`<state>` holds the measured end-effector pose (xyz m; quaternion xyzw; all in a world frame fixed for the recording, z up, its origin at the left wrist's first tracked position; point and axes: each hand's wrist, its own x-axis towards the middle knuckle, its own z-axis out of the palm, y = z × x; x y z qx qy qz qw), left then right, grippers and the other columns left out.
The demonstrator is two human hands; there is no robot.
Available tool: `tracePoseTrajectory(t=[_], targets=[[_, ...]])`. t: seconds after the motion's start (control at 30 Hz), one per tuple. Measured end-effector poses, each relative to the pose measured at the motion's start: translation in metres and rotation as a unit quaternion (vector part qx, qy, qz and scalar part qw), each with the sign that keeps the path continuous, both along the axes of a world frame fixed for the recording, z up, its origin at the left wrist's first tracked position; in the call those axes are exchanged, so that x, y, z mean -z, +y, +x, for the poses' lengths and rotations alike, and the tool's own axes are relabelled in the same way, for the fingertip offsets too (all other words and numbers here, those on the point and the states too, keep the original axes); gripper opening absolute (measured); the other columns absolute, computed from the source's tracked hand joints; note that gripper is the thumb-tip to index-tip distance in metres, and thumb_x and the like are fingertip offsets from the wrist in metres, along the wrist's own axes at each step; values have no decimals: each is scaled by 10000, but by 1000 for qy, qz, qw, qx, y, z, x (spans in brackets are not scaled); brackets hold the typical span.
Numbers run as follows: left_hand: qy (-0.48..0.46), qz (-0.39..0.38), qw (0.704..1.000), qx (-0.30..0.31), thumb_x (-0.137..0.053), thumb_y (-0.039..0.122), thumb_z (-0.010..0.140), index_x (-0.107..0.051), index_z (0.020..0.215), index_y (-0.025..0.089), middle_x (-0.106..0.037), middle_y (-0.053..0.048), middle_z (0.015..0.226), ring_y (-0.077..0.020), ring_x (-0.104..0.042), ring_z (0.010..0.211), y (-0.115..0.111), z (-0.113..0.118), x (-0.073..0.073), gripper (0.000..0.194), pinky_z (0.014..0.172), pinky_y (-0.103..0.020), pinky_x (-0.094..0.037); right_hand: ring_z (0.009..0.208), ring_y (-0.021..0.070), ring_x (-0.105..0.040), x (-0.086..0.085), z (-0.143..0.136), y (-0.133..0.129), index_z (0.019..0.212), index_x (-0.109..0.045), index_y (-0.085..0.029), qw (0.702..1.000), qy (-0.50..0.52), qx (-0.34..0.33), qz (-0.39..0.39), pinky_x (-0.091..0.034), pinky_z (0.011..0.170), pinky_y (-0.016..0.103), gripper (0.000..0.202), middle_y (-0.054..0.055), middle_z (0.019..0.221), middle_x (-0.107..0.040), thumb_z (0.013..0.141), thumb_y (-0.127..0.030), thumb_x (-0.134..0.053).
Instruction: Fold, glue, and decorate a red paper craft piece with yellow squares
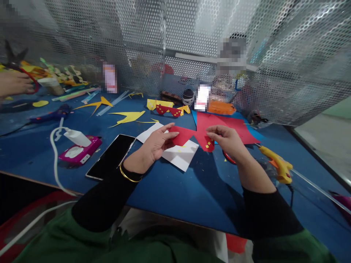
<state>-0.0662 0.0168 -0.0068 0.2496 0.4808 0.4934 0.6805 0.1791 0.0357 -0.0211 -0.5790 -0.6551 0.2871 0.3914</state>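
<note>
Between my hands, above the blue table, is a red paper cutout (pixel 183 137) shaped like a pair of glasses, with small yellow squares on its right part. My left hand (pixel 159 142) pinches its left end between thumb and fingers. At the other end, my right hand (pixel 226 138) pinches the upper right edge. Beneath the cutout lies a white sheet of paper (pixel 182 159) bearing a few tiny yellow bits. Red paper (pixel 219 122) lies just behind my right hand. Farther back stands a finished-looking red piece (pixel 168 110) with yellow squares, beside a yellow one (pixel 153 104).
A tablet (pixel 111 157) and a pink power strip (pixel 82 151) with a white plug lie at left. On the right rests a yellow glue gun (pixel 276 164). Another person's hand (pixel 16 84) holds scissors at far left. A perforated metal screen (pixel 131 40) borders the back.
</note>
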Motion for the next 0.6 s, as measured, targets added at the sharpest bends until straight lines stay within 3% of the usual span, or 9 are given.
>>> tracePoseTrajectory(t=[0.1,0.13,0.2,0.3,0.37,0.43,0.6], targets=[[19,-14,1000,-17,-710,-27,817,-585,1405,149,-685,-11,789,-73,-596,580,2,0,1,627,562,-189,-489,969,294,-647,-14,9,-21,961,-714,-195,992,-76,86,56,-459,859,438,371,122,1009,-736,762,-505,-669],[23,-18,999,-22,-711,-29,817,-583,1404,138,-681,-11,778,-70,-594,576,2,0,2,623,554,-183,-482,972,309,-650,-20,15,-34,965,-717,-212,974,-160,135,87,-453,844,446,360,124,1030,-736,809,-523,-625],[25,-20,999,-26,-713,-33,815,-577,1404,121,-678,-14,765,-69,-594,571,3,0,2,624,545,-178,-478,926,341,-658,-28,32,-66,1007,-721,-210,917,-295,237,123,-437,751,448,401,162,1012,-722,890,-540,-525],[24,-10,999,-25,-722,-30,807,-579,1397,117,-680,-19,767,-72,-599,575,3,1,1,625,553,-181,-493,861,399,-662,-29,62,-112,1072,-724,-238,832,-377,407,19,-360,585,435,549,214,940,-691,940,-635,-369],[29,-2,999,-21,-721,-22,807,-577,1398,121,-679,-21,768,-75,-600,581,2,1,1,624,569,-186,-507,856,428,-667,-25,80,-131,1116,-725,-225,800,-402,435,-95,-355,557,446,657,235,919,-680,934,-680,-288],[38,10,999,-14,-717,-14,808,-561,1421,134,-686,-26,785,-83,-612,601,0,2,2,649,596,-196,-523,886,450,-672,-20,92,-138,1152,-725,-179,791,-408,418,-181,-389,571,460,753,259,932,-682,919,-710,-245],[57,35,998,12,-743,8,785,-539,1452,158,-685,-19,798,-85,-611,613,-4,2,2,714,606,-198,-526,813,421,-681,-13,110,-125,1085,-740,-149,798,-388,374,-268,-454,611,460,788,247,859,-690,879,-748,-272]])
